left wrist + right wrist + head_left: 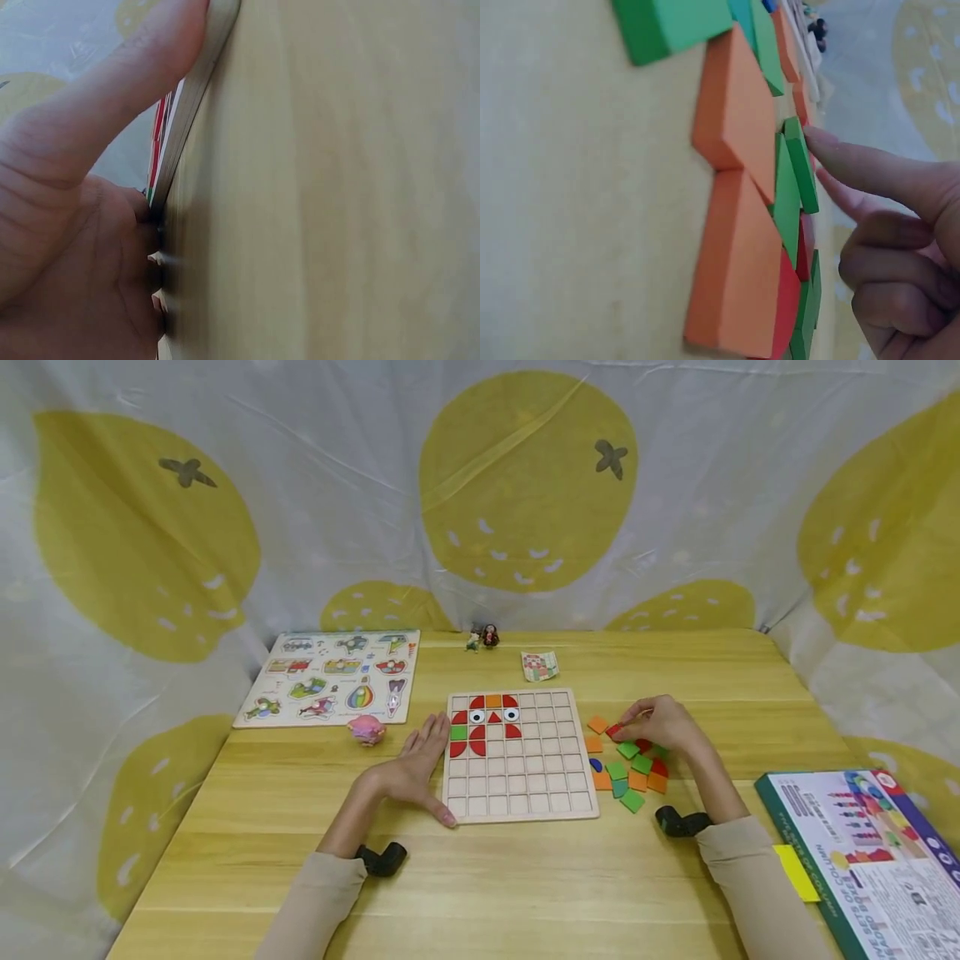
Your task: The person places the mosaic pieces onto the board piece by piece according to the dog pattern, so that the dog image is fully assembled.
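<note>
A wooden grid board (517,785) lies in the middle of the table, with red, orange and green pieces and two eye pieces in its upper left cells. My left hand (408,772) rests along the board's left edge, fingers spread, thumb at the near left corner. In the left wrist view that thumb (112,94) lies against the board's edge (191,97). My right hand (663,724) pinches a red piece (613,731) between thumb and index finger over the loose pile. Around it lie green tiles (632,801), orange tiles (739,262) and a blue piece (596,765).
A picture peg puzzle (330,681) lies at the back left, a pink toy (367,729) by its near corner. Small figurines (490,636) and a pattern card (540,666) are behind the board. At the right front lies a printed box (862,852) beside a yellow slip (797,872).
</note>
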Tool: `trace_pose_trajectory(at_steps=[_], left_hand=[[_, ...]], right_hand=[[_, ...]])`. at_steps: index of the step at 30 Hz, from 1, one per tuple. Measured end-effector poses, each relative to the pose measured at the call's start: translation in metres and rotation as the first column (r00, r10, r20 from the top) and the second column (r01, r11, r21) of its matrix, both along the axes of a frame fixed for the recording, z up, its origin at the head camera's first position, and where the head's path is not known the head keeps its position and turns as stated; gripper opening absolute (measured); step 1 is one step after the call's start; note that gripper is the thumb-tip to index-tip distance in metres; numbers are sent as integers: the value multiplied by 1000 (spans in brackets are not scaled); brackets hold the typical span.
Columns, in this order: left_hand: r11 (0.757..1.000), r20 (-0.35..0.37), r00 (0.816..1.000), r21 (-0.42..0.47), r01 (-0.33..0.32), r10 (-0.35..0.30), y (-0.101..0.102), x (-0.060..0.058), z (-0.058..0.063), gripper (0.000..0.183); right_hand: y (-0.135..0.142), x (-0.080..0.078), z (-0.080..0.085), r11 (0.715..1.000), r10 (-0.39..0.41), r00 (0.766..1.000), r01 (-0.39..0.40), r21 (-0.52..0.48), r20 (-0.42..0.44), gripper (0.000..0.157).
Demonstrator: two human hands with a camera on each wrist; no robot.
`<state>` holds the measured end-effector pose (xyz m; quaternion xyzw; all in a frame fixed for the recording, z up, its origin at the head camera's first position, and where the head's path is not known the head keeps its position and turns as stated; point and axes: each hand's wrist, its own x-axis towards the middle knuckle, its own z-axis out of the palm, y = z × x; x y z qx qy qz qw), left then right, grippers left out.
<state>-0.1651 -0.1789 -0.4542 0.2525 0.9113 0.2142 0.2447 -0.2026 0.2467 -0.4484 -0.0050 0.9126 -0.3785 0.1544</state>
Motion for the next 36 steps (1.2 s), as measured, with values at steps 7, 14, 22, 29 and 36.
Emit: trace_pose_trajectory(at_steps=[7, 14, 22, 29, 36], left_hand=[[1000, 5, 1000, -7, 1, -1, 2, 0, 1, 152], [1000, 6, 1000, -11, -2, 2, 2, 0, 1, 152], [1000, -4, 1000, -15, -4, 4, 0, 0, 2, 152], [1000, 2, 1000, -16, -7, 7, -1, 1, 3, 151], [1000, -4, 1000, -24, 3, -3, 0, 0, 3, 151]], right_hand=[[4, -7, -2, 991, 79, 996, -74, -111, 39, 33], [4, -8, -4, 992, 83, 996, -80, -93, 27, 34], [-5, -9, -3, 995, 88, 996, -89, -39, -33, 31], [-40, -5, 7, 982, 104, 994, -110, -154, -43, 26], [-120, 3, 8, 968, 187, 982, -187, -168, -19, 22]])
